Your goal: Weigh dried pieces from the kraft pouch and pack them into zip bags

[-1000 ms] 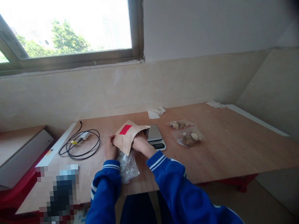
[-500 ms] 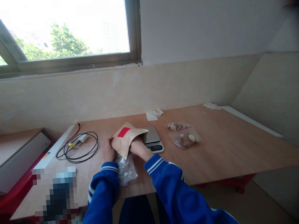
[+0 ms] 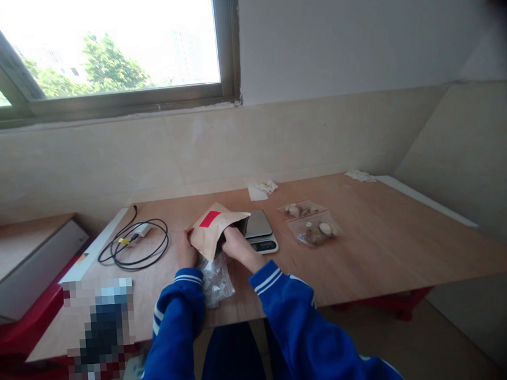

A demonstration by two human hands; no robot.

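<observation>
A brown paper bag (image 3: pixel 205 239) with a red label (image 3: pixel 210 218) is tilted, its mouth facing right. My left hand (image 3: pixel 185 250) is closed on the bag's left side, its fingers mostly hidden behind the paper. Inside the mouth is my right hand (image 3: pixel 236 243); its fingers are out of sight, so what they touch does not show. Under the paper bag lies a clear plastic bag (image 3: pixel 218 284), crumpled. Just behind my right hand stands a kitchen scale (image 3: pixel 259 224), partly covered by the paper bag.
Two clear zip bags (image 3: pixel 315 232) with brown and whitish pieces lie right of the scale. A coiled black cable (image 3: pixel 132 262) is at left, near a blurred-out dark object (image 3: pixel 104 328). White crumpled scraps (image 3: pixel 267 187) sit at the wall edge of the wooden table (image 3: pixel 370 245).
The view has shifted slightly, moving everything up a little. The paper bag's mouth is tipped a bit differently; my left hand still grips it and my right hand remains inside.
</observation>
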